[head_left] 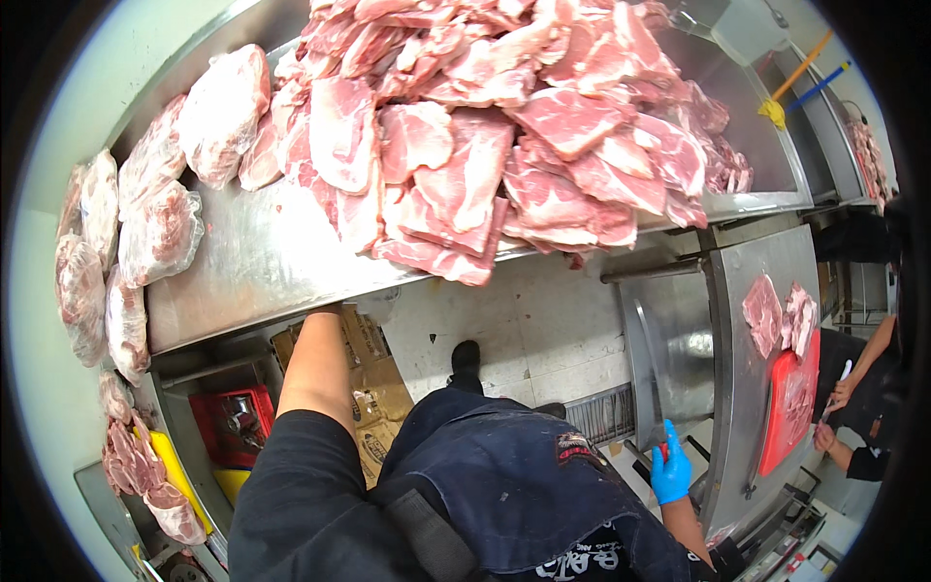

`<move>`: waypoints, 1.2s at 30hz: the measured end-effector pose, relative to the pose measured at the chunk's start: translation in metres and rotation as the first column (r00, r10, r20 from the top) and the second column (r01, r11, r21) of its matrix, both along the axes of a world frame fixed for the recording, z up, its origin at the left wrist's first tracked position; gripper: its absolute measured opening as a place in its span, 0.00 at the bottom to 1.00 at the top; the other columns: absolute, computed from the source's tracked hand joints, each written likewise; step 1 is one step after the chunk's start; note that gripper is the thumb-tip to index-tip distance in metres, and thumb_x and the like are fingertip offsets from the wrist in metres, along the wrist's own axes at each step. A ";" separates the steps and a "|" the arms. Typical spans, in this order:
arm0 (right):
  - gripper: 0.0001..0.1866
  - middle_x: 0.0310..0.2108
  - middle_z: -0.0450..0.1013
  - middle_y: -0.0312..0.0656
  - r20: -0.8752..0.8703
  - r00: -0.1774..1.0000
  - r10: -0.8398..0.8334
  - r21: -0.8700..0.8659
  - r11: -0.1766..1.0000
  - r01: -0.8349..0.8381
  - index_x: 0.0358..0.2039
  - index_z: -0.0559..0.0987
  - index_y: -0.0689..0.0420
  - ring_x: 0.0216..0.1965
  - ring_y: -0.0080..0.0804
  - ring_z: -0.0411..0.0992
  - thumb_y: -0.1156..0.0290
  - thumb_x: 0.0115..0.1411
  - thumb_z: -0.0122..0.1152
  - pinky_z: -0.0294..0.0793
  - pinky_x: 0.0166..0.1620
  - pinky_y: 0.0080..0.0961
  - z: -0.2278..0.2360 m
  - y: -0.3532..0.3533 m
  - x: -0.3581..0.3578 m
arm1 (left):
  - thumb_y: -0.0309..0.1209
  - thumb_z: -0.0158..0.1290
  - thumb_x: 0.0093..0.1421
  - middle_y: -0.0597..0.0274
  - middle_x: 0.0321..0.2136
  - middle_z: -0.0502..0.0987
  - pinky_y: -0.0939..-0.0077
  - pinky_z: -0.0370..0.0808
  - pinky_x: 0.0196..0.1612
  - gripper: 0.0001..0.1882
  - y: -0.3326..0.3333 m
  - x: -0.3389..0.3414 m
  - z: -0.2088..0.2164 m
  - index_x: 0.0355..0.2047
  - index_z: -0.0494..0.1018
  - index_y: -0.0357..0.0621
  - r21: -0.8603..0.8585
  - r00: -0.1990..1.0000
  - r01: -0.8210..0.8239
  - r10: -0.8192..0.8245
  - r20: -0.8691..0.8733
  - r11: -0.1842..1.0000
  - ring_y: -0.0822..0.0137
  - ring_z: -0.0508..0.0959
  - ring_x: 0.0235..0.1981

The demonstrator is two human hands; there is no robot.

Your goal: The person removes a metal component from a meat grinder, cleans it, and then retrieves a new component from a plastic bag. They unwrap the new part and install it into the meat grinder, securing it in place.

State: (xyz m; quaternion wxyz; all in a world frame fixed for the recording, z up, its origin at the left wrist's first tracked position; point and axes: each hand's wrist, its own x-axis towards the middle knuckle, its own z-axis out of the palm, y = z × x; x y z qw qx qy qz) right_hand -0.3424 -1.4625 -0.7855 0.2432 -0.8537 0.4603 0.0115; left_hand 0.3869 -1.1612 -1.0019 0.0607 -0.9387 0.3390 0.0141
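Note:
My left forearm reaches forward beneath the front edge of the steel table, and the hand itself is hidden there. My right hand, in a blue glove, hangs low at my side near a steel side table. Its fingers are apart, with a small reddish spot showing between them that I cannot make out. On the large table lies a big heap of sliced raw meat, some slices hanging over the front edge. Plastic-wrapped meat pieces lie at its left end.
Below the table at left sits a red bin with metal parts, beside flattened cardboard. More meat rests by a yellow board. At right, a co-worker's hands, one with a knife, work near a red cutting board holding meat.

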 end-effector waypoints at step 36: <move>0.17 0.47 0.76 0.43 0.797 0.604 -0.025 0.585 0.279 -0.761 0.56 0.67 0.60 0.48 0.29 0.75 0.69 0.72 0.55 0.74 0.53 0.28 0.088 0.146 0.314 | 0.42 0.59 0.64 0.55 0.46 0.80 0.67 0.78 0.50 0.30 0.019 -0.401 0.302 0.63 0.68 0.43 -0.624 0.465 -0.589 -0.416 -0.782 0.514 0.64 0.81 0.45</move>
